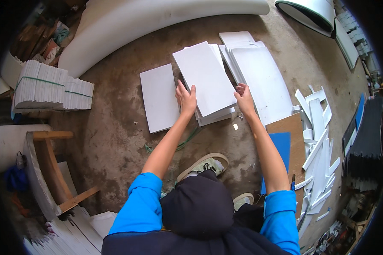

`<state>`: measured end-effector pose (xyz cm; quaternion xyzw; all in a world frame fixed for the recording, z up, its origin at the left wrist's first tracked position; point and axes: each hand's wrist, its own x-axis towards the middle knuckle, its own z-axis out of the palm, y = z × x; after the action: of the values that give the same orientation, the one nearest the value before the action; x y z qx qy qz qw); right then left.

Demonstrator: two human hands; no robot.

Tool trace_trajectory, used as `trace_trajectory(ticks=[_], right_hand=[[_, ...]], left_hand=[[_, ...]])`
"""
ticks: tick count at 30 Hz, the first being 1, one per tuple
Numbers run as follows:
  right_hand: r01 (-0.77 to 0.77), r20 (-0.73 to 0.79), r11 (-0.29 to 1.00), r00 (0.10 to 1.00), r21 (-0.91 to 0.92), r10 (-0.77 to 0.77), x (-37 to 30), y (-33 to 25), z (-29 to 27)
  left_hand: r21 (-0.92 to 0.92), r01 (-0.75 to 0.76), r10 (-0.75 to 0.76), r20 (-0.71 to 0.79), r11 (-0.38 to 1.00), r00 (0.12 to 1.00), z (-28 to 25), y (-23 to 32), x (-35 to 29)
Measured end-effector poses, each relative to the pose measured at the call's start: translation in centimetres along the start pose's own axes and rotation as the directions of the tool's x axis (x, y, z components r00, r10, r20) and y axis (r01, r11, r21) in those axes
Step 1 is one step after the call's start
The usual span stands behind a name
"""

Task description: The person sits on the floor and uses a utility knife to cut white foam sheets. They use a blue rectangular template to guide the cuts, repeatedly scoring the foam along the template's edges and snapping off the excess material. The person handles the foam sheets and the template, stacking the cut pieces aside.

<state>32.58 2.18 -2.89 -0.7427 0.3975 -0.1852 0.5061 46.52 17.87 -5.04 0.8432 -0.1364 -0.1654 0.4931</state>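
Note:
A stack of white rectangular foam-like sheets (pixel 204 80) lies on the floor in front of me, its lower sheets sticking out unevenly at the near end. At its left edge is my left hand (pixel 186 98), fingers stretched and thumb apart. My right hand (pixel 245 101) is by the near right corner, its fingers slightly bent and spread; whether it touches the sheets I cannot tell. Neither hand wraps round anything. A single white sheet (pixel 159 97) lies just left of the stack. To the right, larger white sheets (pixel 261 80) form an overlapping pile.
Bundled white pieces (pixel 42 87) tied with green string stand at left. White offcuts (pixel 317 148) heap up at right beside a brown board (pixel 287 127) and a blue sheet (pixel 281 146). A big white roll (pixel 157 15) spans the back. Green string (pixel 185 144) lies near my shoe (pixel 204 163).

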Motion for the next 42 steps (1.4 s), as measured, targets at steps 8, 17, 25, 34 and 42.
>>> trace_trajectory(ticks=[8, 17, 25, 34, 42], right_hand=[[0.078, 0.012, 0.990, 0.997, -0.118, -0.077, -2.5, -0.6, 2.8], [0.096, 0.087, 0.945, 0.994, -0.313, -0.072, -3.0, -1.4, -0.3], [0.055, 0.354, 0.742, 0.901, -0.668, 0.252, -12.5, -6.0, -15.5], [-0.509, -0.295, 0.729, 0.861, -0.458, 0.416, -37.8, 1.5, -33.4], [-0.688, -0.386, 0.719, 0.693, -0.100, 0.609, -49.1, 8.1, -34.2]], left_hand=[[-0.284, -0.092, 0.128, 0.111, 0.954, 0.985, 1.4, -1.1, 0.4], [0.126, -0.211, 0.204, 0.063, 0.969, 0.977, 0.2, 2.3, -1.7], [-0.181, -0.615, 0.608, 0.510, 0.767, 0.608, 1.6, 10.5, -7.8], [-0.373, -0.758, 0.434, 0.891, 0.535, -0.133, 4.7, 20.3, -19.3], [-0.415, -0.828, 0.409, 0.877, 0.378, -0.253, 2.8, 20.3, -25.7]])
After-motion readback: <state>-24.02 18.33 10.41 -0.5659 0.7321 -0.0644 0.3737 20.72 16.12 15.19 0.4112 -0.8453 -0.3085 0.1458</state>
